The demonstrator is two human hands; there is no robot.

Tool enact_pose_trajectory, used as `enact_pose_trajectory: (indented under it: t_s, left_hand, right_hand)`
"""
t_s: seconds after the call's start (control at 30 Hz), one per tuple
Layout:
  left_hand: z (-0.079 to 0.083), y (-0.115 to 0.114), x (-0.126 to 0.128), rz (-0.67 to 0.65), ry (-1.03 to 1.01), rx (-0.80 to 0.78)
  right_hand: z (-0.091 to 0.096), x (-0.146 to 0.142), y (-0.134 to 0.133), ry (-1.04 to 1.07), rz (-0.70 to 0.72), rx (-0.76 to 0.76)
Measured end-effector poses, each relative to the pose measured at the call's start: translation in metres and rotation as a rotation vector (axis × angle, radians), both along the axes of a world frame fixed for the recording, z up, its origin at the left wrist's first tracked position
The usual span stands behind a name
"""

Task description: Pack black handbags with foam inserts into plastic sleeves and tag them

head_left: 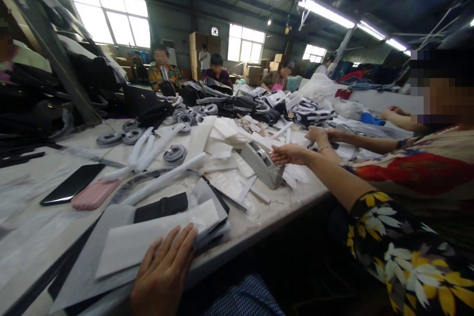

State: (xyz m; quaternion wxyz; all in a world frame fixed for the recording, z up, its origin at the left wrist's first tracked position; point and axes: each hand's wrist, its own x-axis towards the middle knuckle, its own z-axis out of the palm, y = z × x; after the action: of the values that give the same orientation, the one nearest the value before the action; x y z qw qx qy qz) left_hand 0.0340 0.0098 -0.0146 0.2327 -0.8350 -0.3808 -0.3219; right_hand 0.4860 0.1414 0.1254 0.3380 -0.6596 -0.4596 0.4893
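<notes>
My left hand point(163, 269) lies flat at the near table edge, fingers stretched out and together. It presses on a white sheet point(148, 242) that tops a stack of grey wrapping paper point(111, 217) and a black wallet-like piece point(161, 206). Nothing is gripped in it. My right hand is out of view. A co-worker in a flowered top sits at my right, and that person's hand point(287, 154) reaches to a grey tape dispenser point(262, 164).
A black phone point(72, 183) and a pink case point(94, 193) lie at the left. White foam tubes point(148, 148), coiled grey straps point(175, 154) and loose white sheets point(222, 143) cover the table middle. Black bags point(144, 103) pile at the back left. Other people work farther along.
</notes>
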Motion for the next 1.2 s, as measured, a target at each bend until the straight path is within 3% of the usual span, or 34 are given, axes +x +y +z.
enact_pose_trajectory:
  t_s: [0.17,0.27,0.37,0.47,0.67,0.77,0.87,0.97,1.07,1.13,1.2]
  left_hand:
    - [-0.003,0.000,-0.001,-0.008,0.000,-0.030]
    - [-0.004,0.000,-0.002,-0.008,-0.009,-0.035]
    - [-0.004,-0.001,-0.003,-0.007,-0.011,-0.044]
    - [-0.004,-0.001,-0.003,0.000,-0.003,-0.065]
    - [-0.004,-0.003,-0.003,-0.003,0.009,-0.071]
    - [-0.003,-0.003,-0.002,-0.008,0.012,-0.070]
    - [-0.003,-0.003,-0.002,-0.011,0.000,-0.070]
    - [-0.002,-0.003,-0.001,-0.013,-0.026,-0.076]
    - [-0.003,-0.003,-0.001,-0.013,-0.043,-0.084]
    - [-0.002,-0.004,0.000,-0.011,-0.052,-0.087]
    - [-0.001,-0.005,0.001,-0.002,-0.066,-0.089]
  right_hand:
    - [0.018,0.003,-0.047,0.048,-0.124,0.039]
    - [0.019,0.008,-0.075,0.037,-0.166,0.024]
    - [0.005,0.013,-0.096,-0.004,-0.184,0.013]
    - [-0.021,0.015,-0.107,-0.137,-0.194,0.083]
    - [-0.073,0.013,-0.102,-0.387,-0.195,0.248]
    - [-0.080,0.015,-0.100,-0.558,-0.185,0.339]
    - [-0.070,0.017,-0.111,-0.726,-0.160,0.432]
    - [-0.049,0.013,-0.130,-0.942,-0.006,0.553]
    - [-0.023,-0.005,-0.142,-1.235,0.383,0.823]
    - [-0.008,-0.027,-0.143,-1.297,0.617,1.001]
    - [0.003,-0.058,-0.138,-1.253,0.752,1.099]
